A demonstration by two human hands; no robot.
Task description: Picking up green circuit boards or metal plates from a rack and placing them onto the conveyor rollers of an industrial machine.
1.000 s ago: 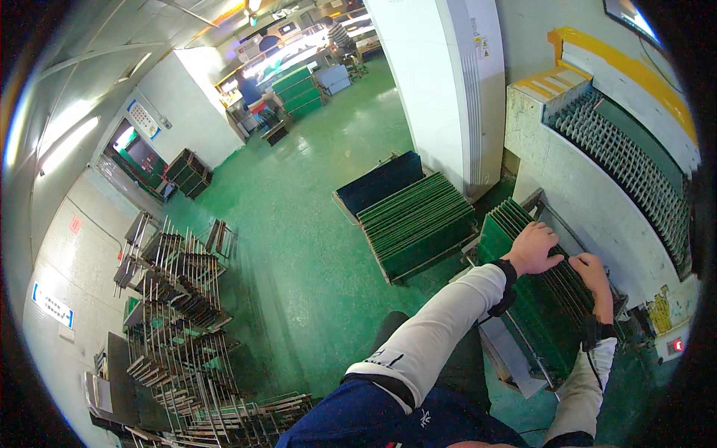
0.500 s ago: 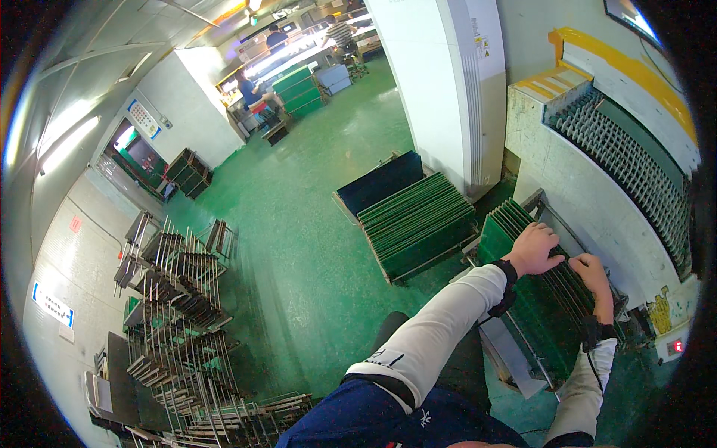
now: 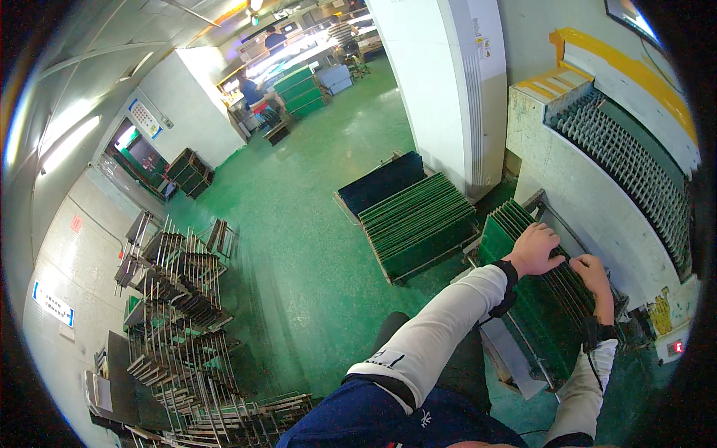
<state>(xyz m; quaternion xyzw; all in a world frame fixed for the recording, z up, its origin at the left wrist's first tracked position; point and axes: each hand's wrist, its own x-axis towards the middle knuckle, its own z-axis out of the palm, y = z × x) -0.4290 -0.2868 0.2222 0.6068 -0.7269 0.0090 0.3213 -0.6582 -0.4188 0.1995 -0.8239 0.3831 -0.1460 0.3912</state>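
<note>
A rack of upright green panels point(image 3: 549, 317), thin like circuit boards, stands low at the right, close beside the pale machine. My left hand point(image 3: 534, 248) lies over the panels' top edges, fingers curled down on them and thumb pointing toward the other hand. Just to its right, my right hand point(image 3: 592, 275) is bent over the same row with its fingertips pinched at the panel edges. Both hands are closed on panels; how many each grips is hidden under the fingers. White sleeves and dark wristbands cover my forearms.
A second rack of green panels point(image 3: 418, 224) stands on the floor left of the hands. The pale machine point(image 3: 597, 172) with rows of rollers rises at the right, beside a white cabinet point(image 3: 441, 89). Stacked metal racks point(image 3: 183, 321) fill the left. Several people work at a far bench.
</note>
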